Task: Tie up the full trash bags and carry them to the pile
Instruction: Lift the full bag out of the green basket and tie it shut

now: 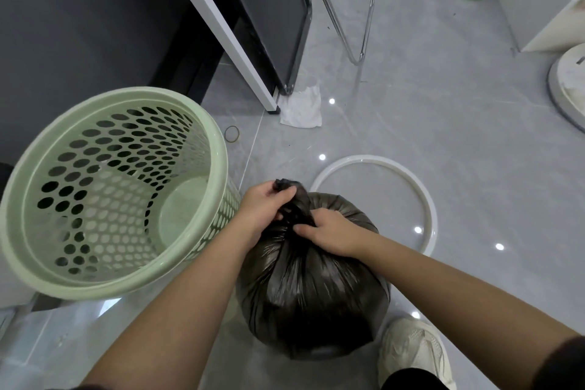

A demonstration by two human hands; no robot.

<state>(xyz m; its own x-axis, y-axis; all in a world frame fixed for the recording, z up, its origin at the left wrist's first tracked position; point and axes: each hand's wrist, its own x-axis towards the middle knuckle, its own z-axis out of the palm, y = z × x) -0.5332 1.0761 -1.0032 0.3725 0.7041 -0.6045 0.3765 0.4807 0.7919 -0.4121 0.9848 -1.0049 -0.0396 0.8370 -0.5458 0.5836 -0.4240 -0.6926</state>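
1. Trash bag (313,288) – black and full. It stands on the grey tiled floor (443,104) directly in front of the person, with its mouth gathered into a twisted neck (297,203) at the top.
2. Left hand (264,210) – closed around the upper part of the neck. The fingers curl over the plastic, and a short tuft of bag shows above them.
3. Right hand (330,236) – grips the neck lower down, on its right side. The fingertips press into the bunched plastic where it meets the bag body.
4. The two hands sit close together on the same neck. It cannot be determined whether a knot is formed.
5. Basket (218,142) – pale green, perforated and upright. It stands just left of the bag, and no liner is visible inside.
6. Ring (370,159) – white, lying flat on the floor behind and to the right of the bag, which hides part of it.
7. Rubber band (232,133) – lies on the floor beyond the basket rim.
8. Cloth (302,111) – white and crumpled, lying at the foot of a dark panel farther back.
9. Shoe (411,355) – light-coloured, just beside the lower right of the bag.
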